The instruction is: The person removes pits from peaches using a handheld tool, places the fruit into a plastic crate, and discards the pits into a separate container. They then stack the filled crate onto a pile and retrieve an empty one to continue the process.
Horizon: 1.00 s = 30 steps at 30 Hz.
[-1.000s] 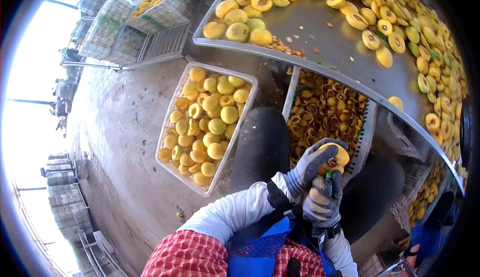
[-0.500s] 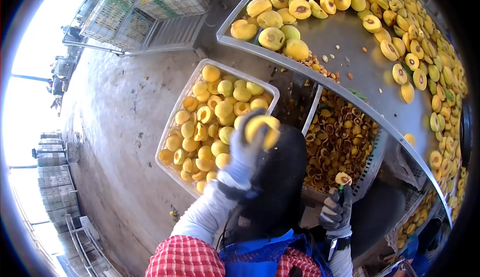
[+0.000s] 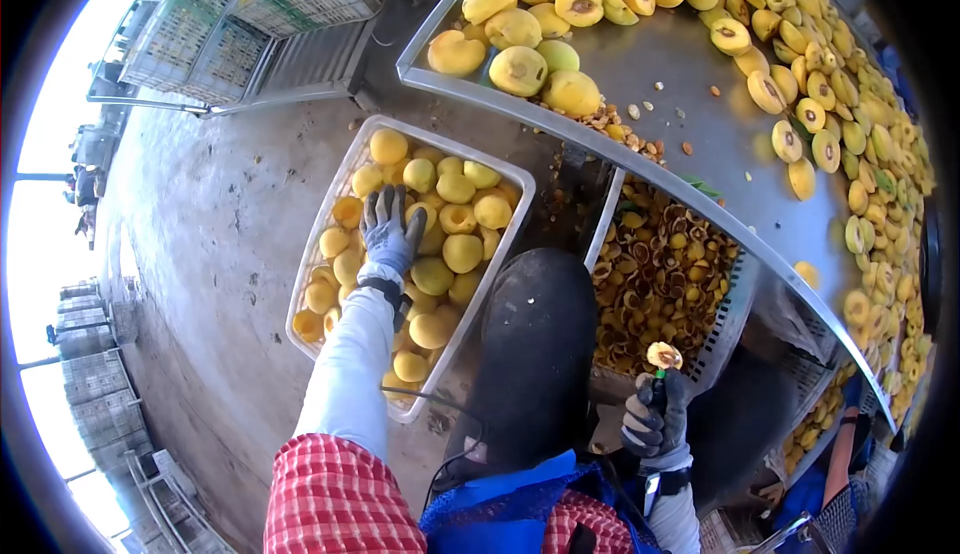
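My left hand (image 3: 392, 229), in a grey-and-white glove, lies with fingers spread on the yellow peaches (image 3: 433, 276) that fill a white plastic crate (image 3: 452, 137). Nothing shows in its grasp, though the palm side is hidden. My gloved right hand (image 3: 655, 419) is wrapped around a pitting tool (image 3: 660, 386) with a green and dark handle. On the tool's tip sits a peach pit with flesh around it (image 3: 664, 356). Behind that hand stands a crate of brown-yellow pit scraps (image 3: 660, 289). Several peaches in the white crate are halved and hollowed.
A metal table (image 3: 640, 64) with a raised edge holds many cut peaches (image 3: 770, 94) at the upper right. Stacked crates (image 3: 200, 44) stand at the upper left, more crates (image 3: 105, 384) at the far left. Another person's arm (image 3: 840, 459) shows at the lower right.
My left hand has moved left onto the crate's peaches; the peach it carried is no longer seen in it. My right hand still grips the pitting tool with the pit on its tip.
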Each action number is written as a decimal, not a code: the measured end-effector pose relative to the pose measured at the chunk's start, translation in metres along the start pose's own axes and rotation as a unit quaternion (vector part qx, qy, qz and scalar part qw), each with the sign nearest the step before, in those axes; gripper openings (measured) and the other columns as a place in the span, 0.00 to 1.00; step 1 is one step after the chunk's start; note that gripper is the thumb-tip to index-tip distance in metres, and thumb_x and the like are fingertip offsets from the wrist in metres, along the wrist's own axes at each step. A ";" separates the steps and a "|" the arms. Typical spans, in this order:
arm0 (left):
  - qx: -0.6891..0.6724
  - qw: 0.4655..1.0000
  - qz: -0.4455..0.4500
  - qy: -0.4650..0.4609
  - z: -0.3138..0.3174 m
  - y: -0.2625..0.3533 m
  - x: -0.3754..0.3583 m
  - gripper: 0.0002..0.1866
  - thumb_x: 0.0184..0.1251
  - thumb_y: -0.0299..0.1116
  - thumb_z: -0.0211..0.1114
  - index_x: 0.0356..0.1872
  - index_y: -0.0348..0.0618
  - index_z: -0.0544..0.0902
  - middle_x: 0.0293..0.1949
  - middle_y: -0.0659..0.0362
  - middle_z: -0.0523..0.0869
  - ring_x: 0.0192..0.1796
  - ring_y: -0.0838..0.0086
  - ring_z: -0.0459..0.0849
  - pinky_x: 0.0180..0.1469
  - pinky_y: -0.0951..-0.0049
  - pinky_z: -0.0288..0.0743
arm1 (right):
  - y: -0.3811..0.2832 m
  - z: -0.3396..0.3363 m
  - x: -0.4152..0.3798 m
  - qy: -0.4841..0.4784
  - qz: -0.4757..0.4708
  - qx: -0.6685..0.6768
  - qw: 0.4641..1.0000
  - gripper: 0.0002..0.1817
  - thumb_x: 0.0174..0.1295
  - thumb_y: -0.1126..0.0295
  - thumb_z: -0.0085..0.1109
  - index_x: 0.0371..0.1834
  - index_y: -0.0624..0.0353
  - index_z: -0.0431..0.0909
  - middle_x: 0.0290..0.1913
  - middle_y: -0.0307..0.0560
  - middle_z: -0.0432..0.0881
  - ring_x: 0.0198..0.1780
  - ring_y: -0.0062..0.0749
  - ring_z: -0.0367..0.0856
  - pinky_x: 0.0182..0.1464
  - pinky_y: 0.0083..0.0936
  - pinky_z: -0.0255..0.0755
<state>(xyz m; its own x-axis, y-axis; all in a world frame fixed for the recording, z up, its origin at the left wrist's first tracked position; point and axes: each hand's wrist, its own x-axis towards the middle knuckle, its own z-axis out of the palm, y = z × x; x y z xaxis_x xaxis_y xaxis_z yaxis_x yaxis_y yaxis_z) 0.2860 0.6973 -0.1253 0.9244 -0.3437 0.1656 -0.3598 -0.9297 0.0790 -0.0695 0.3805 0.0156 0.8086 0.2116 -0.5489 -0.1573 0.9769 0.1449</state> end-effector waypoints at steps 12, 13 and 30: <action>-0.340 0.924 0.164 0.067 -0.150 0.231 0.001 0.24 0.56 0.29 0.67 0.56 0.39 0.75 0.55 0.48 0.75 0.59 0.54 0.71 0.62 0.60 0.65 | -0.012 -0.015 -0.038 -0.159 -0.041 0.048 0.985 0.25 0.71 0.46 0.40 0.40 0.59 0.71 0.16 0.33 0.62 0.13 0.18 0.59 0.15 0.20 0.57; -0.373 0.912 0.159 0.054 -0.155 0.243 -0.015 0.24 0.56 0.29 0.67 0.55 0.39 0.76 0.55 0.48 0.75 0.59 0.54 0.71 0.62 0.60 0.65 | -0.014 -0.006 -0.046 -0.168 -0.061 0.015 0.984 0.24 0.71 0.47 0.40 0.40 0.58 0.72 0.15 0.33 0.61 0.13 0.19 0.59 0.15 0.20 0.56; -0.501 0.600 -0.562 0.270 -0.011 -0.113 -0.275 0.27 0.60 0.43 0.69 0.53 0.33 0.74 0.44 0.53 0.81 0.40 0.69 0.78 0.45 0.67 0.75 | -0.003 -0.071 -0.046 0.207 -0.130 -0.207 0.947 0.21 0.63 0.41 0.52 0.30 0.48 0.72 0.14 0.26 0.53 0.10 0.14 0.47 0.11 0.14 0.41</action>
<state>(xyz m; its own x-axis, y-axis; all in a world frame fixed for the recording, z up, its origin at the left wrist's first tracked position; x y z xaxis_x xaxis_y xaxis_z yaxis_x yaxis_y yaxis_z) 0.0711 0.8988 -0.1691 0.5769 0.7700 -0.2727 0.3061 0.1057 0.9461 -0.1463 0.3704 -0.0182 0.5732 -0.1283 -0.8093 -0.2609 0.9077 -0.3287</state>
